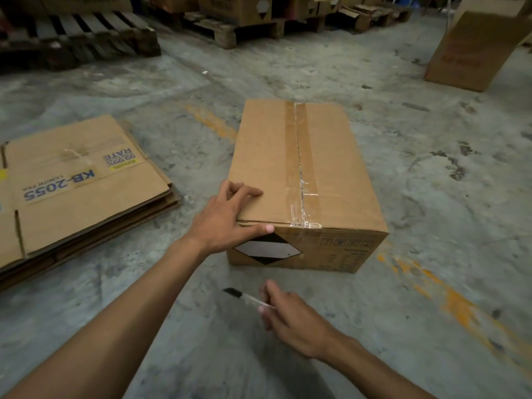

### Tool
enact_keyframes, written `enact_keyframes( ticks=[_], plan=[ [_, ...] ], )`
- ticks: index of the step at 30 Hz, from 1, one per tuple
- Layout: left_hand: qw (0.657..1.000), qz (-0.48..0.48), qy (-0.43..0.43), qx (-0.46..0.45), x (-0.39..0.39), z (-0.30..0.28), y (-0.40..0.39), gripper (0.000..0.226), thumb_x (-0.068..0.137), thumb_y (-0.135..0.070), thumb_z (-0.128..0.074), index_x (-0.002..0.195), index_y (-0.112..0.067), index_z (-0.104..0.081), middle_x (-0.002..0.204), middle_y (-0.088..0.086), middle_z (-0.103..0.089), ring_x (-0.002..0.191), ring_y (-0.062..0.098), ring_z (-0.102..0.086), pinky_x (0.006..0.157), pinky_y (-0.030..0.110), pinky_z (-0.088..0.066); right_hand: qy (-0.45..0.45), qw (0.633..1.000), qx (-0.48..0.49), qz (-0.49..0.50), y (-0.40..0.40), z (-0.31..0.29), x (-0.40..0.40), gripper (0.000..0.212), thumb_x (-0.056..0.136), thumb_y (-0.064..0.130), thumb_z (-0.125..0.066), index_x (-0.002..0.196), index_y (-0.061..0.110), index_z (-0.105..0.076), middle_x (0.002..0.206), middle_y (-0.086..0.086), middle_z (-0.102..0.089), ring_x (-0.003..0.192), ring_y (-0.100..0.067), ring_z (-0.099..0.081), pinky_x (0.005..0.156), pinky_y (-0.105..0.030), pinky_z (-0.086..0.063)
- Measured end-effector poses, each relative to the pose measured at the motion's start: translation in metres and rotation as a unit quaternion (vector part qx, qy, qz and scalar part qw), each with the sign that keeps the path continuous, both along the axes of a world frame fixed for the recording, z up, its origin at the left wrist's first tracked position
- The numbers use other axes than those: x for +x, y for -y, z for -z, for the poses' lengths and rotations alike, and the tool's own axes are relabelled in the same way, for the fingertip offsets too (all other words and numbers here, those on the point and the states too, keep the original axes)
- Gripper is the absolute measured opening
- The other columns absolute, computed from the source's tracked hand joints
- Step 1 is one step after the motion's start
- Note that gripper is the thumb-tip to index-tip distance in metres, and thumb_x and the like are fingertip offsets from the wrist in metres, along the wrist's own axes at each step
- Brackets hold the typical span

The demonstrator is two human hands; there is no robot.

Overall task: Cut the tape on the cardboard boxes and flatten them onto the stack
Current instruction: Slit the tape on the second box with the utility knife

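A closed brown cardboard box (270,156) stands on the concrete floor in the middle of the view. A strip of brown tape (300,139) runs along its top seam, with a dark slit down the middle and torn clear tape at the near end. My left hand (227,217) rests on the box's near left top corner, fingers on the lid and thumb on the front face. My right hand (293,318) hovers in front of the box and grips a thin knife (244,296), its dark tip pointing left. A stack of flattened boxes (83,185) lies to the left.
Another upright cardboard box (472,50) stands at the far right. Wooden pallets (86,33) and pallets loaded with more boxes (259,12) line the back. Orange paint marks (457,303) streak the grey floor at the right.
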State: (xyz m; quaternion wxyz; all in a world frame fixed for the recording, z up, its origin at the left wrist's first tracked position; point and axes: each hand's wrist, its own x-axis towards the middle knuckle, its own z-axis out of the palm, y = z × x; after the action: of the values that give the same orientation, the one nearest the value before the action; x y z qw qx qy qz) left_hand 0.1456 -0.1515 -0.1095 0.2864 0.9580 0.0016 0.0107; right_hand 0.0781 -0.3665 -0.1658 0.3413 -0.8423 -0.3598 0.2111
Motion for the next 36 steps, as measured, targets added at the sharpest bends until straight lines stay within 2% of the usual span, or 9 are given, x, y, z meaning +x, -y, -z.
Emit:
enact_keyframes(
  ticks=[4, 6, 8, 12, 14, 17, 22, 29, 36],
  plan=[
    [0.993, -0.037, 0.021, -0.108, 0.002, 0.003, 0.004, 0.061, 0.073, -0.084, -0.042, 0.122, -0.049, -0.051, 0.133, -0.011, -0.027, 0.132, 0.025, -0.036, 0.111, 0.052, -0.034, 0.061, 0.964, 0.161, 0.205, 0.041, -0.045, 0.007, 0.011, 0.101, 0.040, -0.037, 0.096, 0.029, -0.037, 0.070, 0.004, -0.045, 0.056, -0.005, -0.043, 0.051, -0.028, -0.036],
    [0.994, -0.039, 0.025, -0.098, -0.001, 0.005, 0.010, 0.057, 0.079, -0.080, -0.038, 0.126, -0.051, -0.048, 0.141, -0.013, -0.022, 0.133, 0.029, -0.034, 0.110, 0.053, -0.033, 0.085, 0.940, 0.179, 0.278, 0.052, -0.054, 0.023, 0.015, 0.100, 0.045, -0.034, 0.097, 0.031, -0.035, 0.073, 0.011, -0.042, 0.058, -0.003, -0.041, 0.055, -0.023, -0.037],
    [0.997, -0.040, 0.018, -0.070, -0.005, 0.005, 0.019, 0.057, 0.082, -0.077, -0.035, 0.133, -0.052, -0.041, 0.147, -0.014, -0.017, 0.134, 0.033, -0.031, 0.109, 0.052, -0.033, 0.087, 0.934, 0.172, 0.301, 0.058, -0.056, 0.043, 0.020, 0.101, 0.045, -0.033, 0.100, 0.025, -0.036, 0.078, 0.013, -0.040, 0.064, -0.002, -0.042, 0.062, -0.024, -0.039],
    [0.999, -0.042, -0.014, -0.010, -0.017, 0.005, 0.045, 0.069, 0.082, -0.081, -0.024, 0.146, -0.055, -0.019, 0.156, -0.014, 0.000, 0.135, 0.041, -0.021, 0.107, 0.052, -0.032, 0.100, 0.931, 0.165, 0.311, 0.065, -0.053, 0.078, 0.020, 0.101, 0.040, -0.037, 0.102, 0.020, -0.037, 0.085, 0.013, -0.043, 0.073, -0.002, -0.043, 0.068, -0.029, -0.039],
    [0.999, -0.046, -0.017, 0.009, -0.019, 0.007, 0.052, 0.077, 0.074, -0.085, -0.015, 0.146, -0.057, -0.015, 0.157, -0.016, 0.006, 0.137, 0.044, -0.019, 0.107, 0.052, -0.032, 0.096, 0.934, 0.152, 0.308, 0.071, -0.057, 0.091, 0.018, 0.100, 0.037, -0.043, 0.100, 0.020, -0.040, 0.086, 0.013, -0.046, 0.075, -0.003, -0.045, 0.068, -0.029, -0.038],
    [0.997, -0.065, -0.019, 0.022, -0.019, 0.009, 0.054, 0.078, 0.072, -0.086, -0.014, 0.145, -0.058, -0.014, 0.158, -0.017, 0.007, 0.136, 0.046, -0.021, 0.105, 0.053, -0.035, 0.107, 0.948, 0.120, 0.275, 0.081, -0.073, 0.095, 0.013, 0.098, 0.035, -0.050, 0.095, 0.023, -0.046, 0.076, 0.013, -0.052, 0.070, -0.005, -0.047, 0.062, -0.029, -0.037],
    [0.997, -0.072, -0.002, 0.040, -0.021, 0.009, 0.056, 0.078, 0.074, -0.085, -0.013, 0.146, -0.056, -0.015, 0.159, -0.014, 0.004, 0.131, 0.044, -0.028, 0.101, 0.051, -0.038, 0.159, 0.961, 0.015, 0.226, 0.094, -0.082, 0.067, 0.017, 0.096, 0.048, -0.047, 0.094, 0.031, -0.047, 0.066, 0.004, -0.052, 0.061, -0.011, -0.049, 0.056, -0.034, -0.037],
    [0.997, -0.074, -0.009, 0.027, -0.022, 0.006, 0.057, 0.071, 0.078, -0.081, -0.021, 0.145, -0.057, -0.017, 0.159, -0.015, 0.004, 0.131, 0.044, -0.026, 0.101, 0.053, -0.038, 0.176, 0.956, 0.014, 0.235, 0.083, -0.070, 0.054, 0.016, 0.097, 0.045, -0.047, 0.094, 0.030, -0.046, 0.055, 0.007, -0.042, 0.054, -0.012, -0.042, 0.052, -0.032, -0.031],
    [0.997, -0.076, -0.010, 0.017, -0.023, 0.004, 0.059, 0.065, 0.085, -0.079, -0.026, 0.145, -0.056, -0.019, 0.158, -0.016, 0.004, 0.130, 0.042, -0.027, 0.101, 0.052, -0.038, 0.202, 0.949, 0.017, 0.241, 0.075, -0.073, 0.050, 0.016, 0.097, 0.043, -0.048, 0.092, 0.028, -0.046, 0.056, 0.007, -0.044, 0.055, -0.013, -0.045, 0.047, -0.024, -0.027]
  ],
)
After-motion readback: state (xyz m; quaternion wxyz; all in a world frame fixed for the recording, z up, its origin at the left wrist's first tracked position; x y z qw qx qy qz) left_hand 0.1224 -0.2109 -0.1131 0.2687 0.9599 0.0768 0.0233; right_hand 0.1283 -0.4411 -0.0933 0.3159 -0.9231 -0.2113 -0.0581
